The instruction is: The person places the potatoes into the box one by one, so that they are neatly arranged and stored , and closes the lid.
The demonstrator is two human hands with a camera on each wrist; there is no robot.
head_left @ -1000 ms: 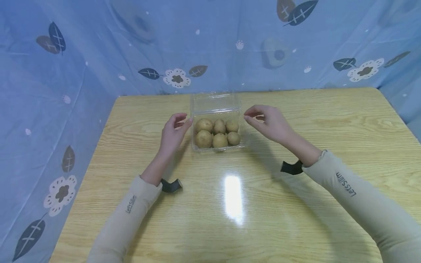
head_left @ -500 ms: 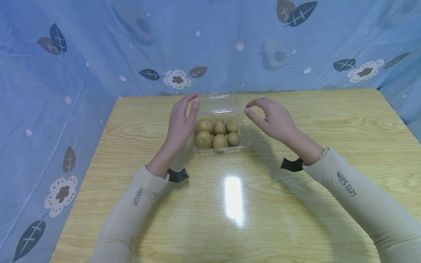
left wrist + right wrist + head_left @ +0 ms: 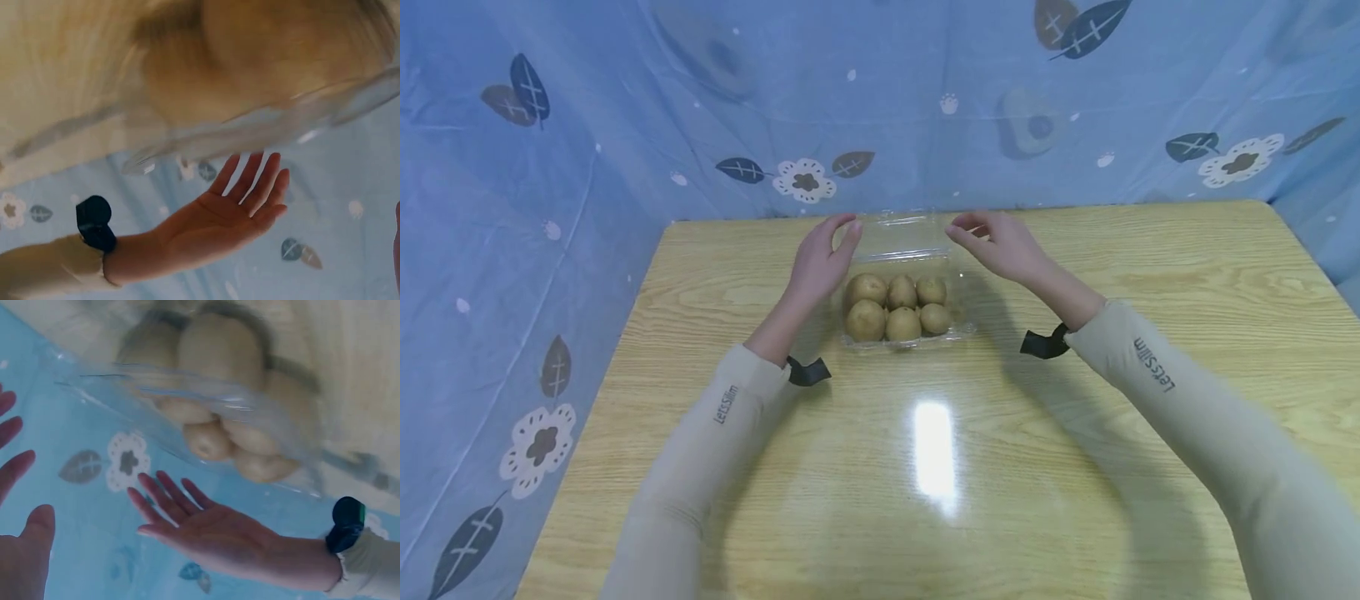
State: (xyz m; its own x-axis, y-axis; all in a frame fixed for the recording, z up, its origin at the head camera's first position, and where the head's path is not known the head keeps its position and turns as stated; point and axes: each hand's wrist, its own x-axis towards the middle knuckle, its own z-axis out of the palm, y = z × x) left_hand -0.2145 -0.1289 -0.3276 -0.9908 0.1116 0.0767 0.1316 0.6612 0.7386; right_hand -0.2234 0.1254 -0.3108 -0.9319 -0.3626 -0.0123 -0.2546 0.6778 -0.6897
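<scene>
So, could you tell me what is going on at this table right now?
A person in beige sleeves has both hands at a clear plastic box holding six small brown potato-like items on a wooden table. The left hand and right hand, fingers fairly straight, flank the raised clear lid at the back. Whether either touches it is unclear.

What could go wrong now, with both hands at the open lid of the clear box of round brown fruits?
The lid is thin plastic; uneven pressure from the left hand and right hand may twist it. The box looks light and may slide on the glossy table. The fruits fill it, so the lid may not close.
</scene>
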